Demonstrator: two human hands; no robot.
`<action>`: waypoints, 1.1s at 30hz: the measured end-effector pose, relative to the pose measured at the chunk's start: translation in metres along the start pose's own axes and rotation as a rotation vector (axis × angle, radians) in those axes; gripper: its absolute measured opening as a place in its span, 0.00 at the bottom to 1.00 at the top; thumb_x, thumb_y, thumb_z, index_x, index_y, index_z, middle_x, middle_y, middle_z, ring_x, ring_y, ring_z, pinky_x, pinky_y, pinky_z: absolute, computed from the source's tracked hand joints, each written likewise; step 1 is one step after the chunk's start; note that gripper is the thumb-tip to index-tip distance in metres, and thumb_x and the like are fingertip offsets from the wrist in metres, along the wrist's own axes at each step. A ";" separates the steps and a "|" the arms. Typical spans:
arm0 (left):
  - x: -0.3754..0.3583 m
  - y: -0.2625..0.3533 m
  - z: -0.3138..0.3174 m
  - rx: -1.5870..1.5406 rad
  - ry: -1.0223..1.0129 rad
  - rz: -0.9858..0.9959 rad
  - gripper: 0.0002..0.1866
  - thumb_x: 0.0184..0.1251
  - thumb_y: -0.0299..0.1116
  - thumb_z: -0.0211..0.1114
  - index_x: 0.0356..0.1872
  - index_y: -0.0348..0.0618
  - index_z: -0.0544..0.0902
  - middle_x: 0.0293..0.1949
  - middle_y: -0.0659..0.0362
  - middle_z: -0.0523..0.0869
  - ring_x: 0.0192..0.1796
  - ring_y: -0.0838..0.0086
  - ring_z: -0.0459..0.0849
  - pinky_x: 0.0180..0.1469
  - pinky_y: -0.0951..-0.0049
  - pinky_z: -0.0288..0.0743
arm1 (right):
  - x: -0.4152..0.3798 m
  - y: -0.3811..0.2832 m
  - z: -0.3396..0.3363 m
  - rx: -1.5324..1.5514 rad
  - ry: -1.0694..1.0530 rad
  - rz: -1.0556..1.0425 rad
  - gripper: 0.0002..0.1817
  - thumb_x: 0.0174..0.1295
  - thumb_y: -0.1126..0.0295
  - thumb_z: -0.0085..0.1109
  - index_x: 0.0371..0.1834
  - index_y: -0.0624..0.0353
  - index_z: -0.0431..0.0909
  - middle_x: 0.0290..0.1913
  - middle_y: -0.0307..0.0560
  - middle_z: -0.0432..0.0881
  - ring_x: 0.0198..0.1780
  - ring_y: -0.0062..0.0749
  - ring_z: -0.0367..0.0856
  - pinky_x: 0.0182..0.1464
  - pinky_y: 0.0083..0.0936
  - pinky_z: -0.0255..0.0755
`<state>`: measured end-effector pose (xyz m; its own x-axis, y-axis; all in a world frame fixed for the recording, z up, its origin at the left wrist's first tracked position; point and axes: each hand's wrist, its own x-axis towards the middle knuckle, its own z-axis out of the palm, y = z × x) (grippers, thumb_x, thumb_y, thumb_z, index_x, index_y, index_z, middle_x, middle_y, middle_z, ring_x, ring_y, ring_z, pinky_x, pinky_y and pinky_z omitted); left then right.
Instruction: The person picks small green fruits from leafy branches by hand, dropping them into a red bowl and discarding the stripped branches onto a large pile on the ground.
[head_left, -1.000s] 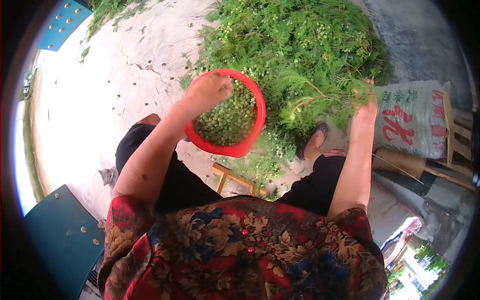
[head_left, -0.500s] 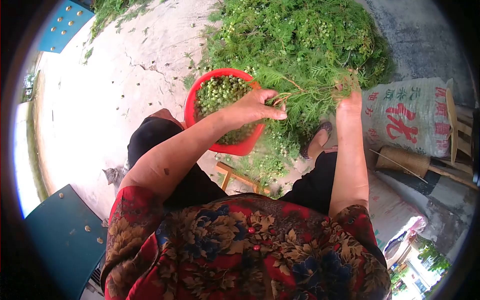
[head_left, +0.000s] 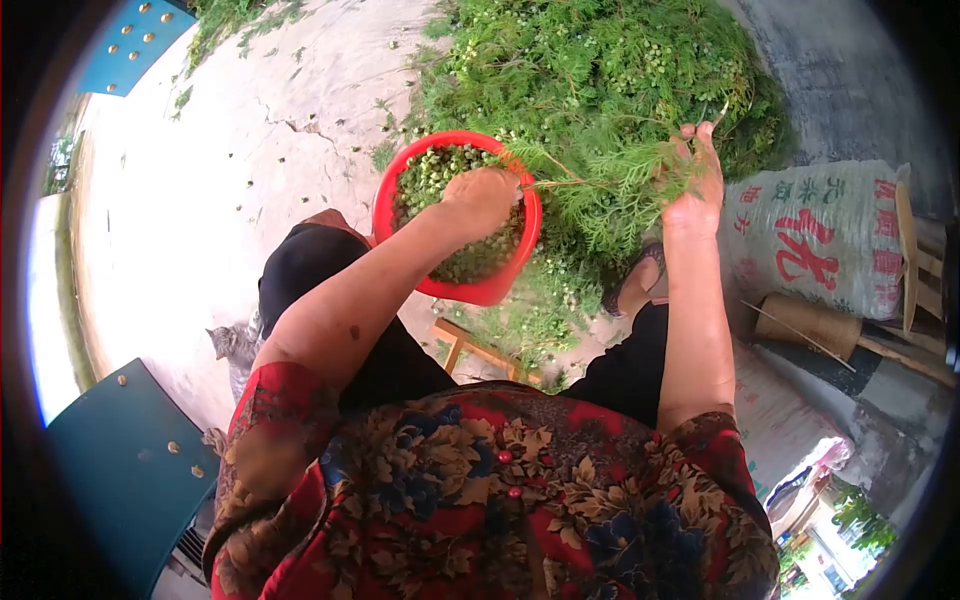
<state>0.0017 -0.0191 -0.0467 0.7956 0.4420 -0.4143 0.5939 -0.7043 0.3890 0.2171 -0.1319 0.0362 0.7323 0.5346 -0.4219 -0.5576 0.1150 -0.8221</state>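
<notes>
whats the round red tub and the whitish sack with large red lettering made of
Round red tub: probably smooth plastic, going by its evenly coloured, faintly shiny rim.
Whitish sack with large red lettering: likely woven plastic with a slight sheen, judging by its creases, though no weave shows clearly.

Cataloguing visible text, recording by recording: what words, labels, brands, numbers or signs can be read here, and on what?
"优": large red character on the pale sack.
Smaller red characters on the same sack: too small or blurred to read surely.
Green characters on it: likewise.
No other text can be read.
</notes>
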 end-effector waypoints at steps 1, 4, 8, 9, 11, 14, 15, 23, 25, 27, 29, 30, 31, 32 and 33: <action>-0.002 0.001 -0.008 -0.040 0.021 -0.006 0.16 0.68 0.43 0.49 0.40 0.40 0.77 0.37 0.46 0.83 0.42 0.51 0.82 0.46 0.53 0.74 | 0.002 -0.001 0.001 0.006 0.024 0.004 0.13 0.66 0.52 0.51 0.30 0.45 0.72 0.31 0.31 0.74 0.28 0.21 0.73 0.22 0.21 0.61; 0.003 -0.008 -0.005 -0.073 0.076 -0.004 0.17 0.68 0.43 0.49 0.39 0.39 0.77 0.37 0.46 0.83 0.42 0.51 0.82 0.46 0.53 0.74 | -0.002 -0.001 0.005 0.019 0.056 0.001 0.13 0.66 0.53 0.52 0.32 0.48 0.72 0.26 0.33 0.71 0.25 0.24 0.69 0.23 0.21 0.59; 0.008 -0.014 -0.002 -0.072 0.073 -0.051 0.20 0.69 0.46 0.48 0.38 0.36 0.78 0.38 0.45 0.83 0.42 0.51 0.82 0.46 0.53 0.74 | -0.004 0.003 0.006 0.021 -0.069 -0.047 0.14 0.65 0.53 0.54 0.31 0.50 0.72 0.22 0.33 0.68 0.23 0.24 0.67 0.25 0.22 0.59; 0.007 -0.013 -0.008 -0.086 0.049 -0.050 0.22 0.69 0.47 0.48 0.39 0.36 0.78 0.38 0.45 0.83 0.42 0.51 0.82 0.46 0.53 0.74 | -0.005 0.003 0.007 0.011 -0.101 -0.065 0.14 0.65 0.53 0.54 0.31 0.50 0.72 0.21 0.32 0.68 0.23 0.23 0.67 0.26 0.22 0.60; 0.000 -0.012 -0.021 -0.131 0.008 -0.072 0.24 0.69 0.50 0.48 0.39 0.34 0.79 0.38 0.45 0.83 0.43 0.51 0.82 0.45 0.54 0.75 | -0.010 0.004 0.014 -0.018 -0.188 -0.085 0.14 0.65 0.53 0.53 0.31 0.51 0.72 0.20 0.31 0.67 0.23 0.22 0.67 0.26 0.22 0.60; 0.001 -0.008 -0.029 -0.034 -0.037 -0.111 0.28 0.68 0.54 0.48 0.37 0.34 0.80 0.35 0.45 0.83 0.40 0.52 0.83 0.42 0.54 0.76 | -0.016 -0.003 0.035 -0.072 0.072 -0.120 0.13 0.65 0.54 0.53 0.34 0.51 0.73 0.22 0.32 0.68 0.24 0.21 0.67 0.27 0.20 0.61; -0.001 -0.003 -0.036 -0.001 -0.082 -0.118 0.28 0.67 0.55 0.48 0.36 0.34 0.80 0.34 0.45 0.84 0.39 0.52 0.83 0.41 0.53 0.77 | -0.016 -0.009 0.037 -0.084 0.169 -0.112 0.12 0.65 0.54 0.53 0.34 0.51 0.73 0.24 0.33 0.69 0.26 0.21 0.68 0.28 0.20 0.61; -0.006 -0.059 -0.010 0.130 -0.054 0.025 0.23 0.63 0.52 0.57 0.39 0.40 0.82 0.45 0.46 0.82 0.49 0.55 0.81 0.49 0.54 0.74 | 0.097 -0.041 -0.133 -0.064 0.135 -0.178 0.15 0.64 0.55 0.51 0.45 0.52 0.73 0.40 0.40 0.76 0.44 0.35 0.75 0.39 0.35 0.68; -0.015 -0.058 -0.009 0.043 0.163 0.107 0.21 0.58 0.47 0.62 0.46 0.43 0.79 0.47 0.47 0.81 0.51 0.55 0.80 0.53 0.57 0.73 | 0.071 -0.034 -0.100 -0.053 0.268 -0.176 0.16 0.64 0.56 0.50 0.48 0.54 0.71 0.41 0.41 0.76 0.43 0.36 0.75 0.38 0.36 0.68; -0.022 -0.048 -0.011 -0.189 0.200 0.125 0.26 0.55 0.45 0.66 0.54 0.45 0.75 0.51 0.48 0.79 0.54 0.56 0.78 0.57 0.59 0.71 | 0.074 -0.019 -0.102 -0.019 0.200 -0.111 0.16 0.64 0.57 0.50 0.48 0.55 0.71 0.42 0.42 0.76 0.43 0.36 0.75 0.37 0.36 0.68; -0.019 -0.020 -0.024 -0.549 0.066 0.081 0.35 0.53 0.47 0.69 0.61 0.46 0.68 0.56 0.47 0.75 0.57 0.56 0.74 0.59 0.61 0.69 | 0.075 -0.005 -0.100 -0.014 0.097 -0.120 0.16 0.65 0.58 0.49 0.49 0.56 0.71 0.46 0.43 0.77 0.43 0.36 0.76 0.38 0.36 0.69; -0.019 -0.009 -0.031 -0.610 0.083 0.165 0.37 0.52 0.48 0.70 0.62 0.46 0.67 0.56 0.48 0.75 0.56 0.57 0.75 0.57 0.62 0.70 | 0.080 0.000 -0.101 -0.004 0.057 -0.075 0.16 0.65 0.59 0.49 0.49 0.56 0.72 0.47 0.44 0.77 0.43 0.36 0.76 0.38 0.36 0.70; -0.019 0.001 -0.038 -0.670 0.100 0.251 0.38 0.52 0.48 0.70 0.63 0.46 0.66 0.56 0.49 0.75 0.56 0.59 0.75 0.55 0.63 0.71 | 0.075 0.003 -0.088 -0.002 0.094 -0.034 0.16 0.65 0.59 0.48 0.50 0.55 0.72 0.48 0.44 0.77 0.43 0.35 0.76 0.36 0.34 0.69; -0.020 0.009 -0.040 -0.730 0.118 0.337 0.40 0.51 0.49 0.71 0.64 0.47 0.65 0.57 0.50 0.74 0.55 0.60 0.75 0.53 0.64 0.72 | 0.069 0.007 -0.074 0.000 0.132 0.006 0.16 0.66 0.59 0.47 0.50 0.55 0.73 0.49 0.43 0.77 0.42 0.34 0.76 0.35 0.32 0.68; -0.019 0.011 -0.035 -0.986 0.062 0.337 0.39 0.52 0.48 0.71 0.64 0.46 0.66 0.56 0.51 0.74 0.53 0.62 0.76 0.51 0.65 0.73 | 0.069 0.013 -0.070 0.038 0.131 0.042 0.15 0.66 0.58 0.47 0.49 0.54 0.73 0.48 0.42 0.78 0.41 0.34 0.76 0.34 0.31 0.68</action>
<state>-0.0025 -0.0159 -0.0052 0.9263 0.3545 -0.1277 0.1526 -0.0430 0.9874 0.2877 -0.1517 -0.0307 0.7512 0.4262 -0.5041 -0.6015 0.1273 -0.7887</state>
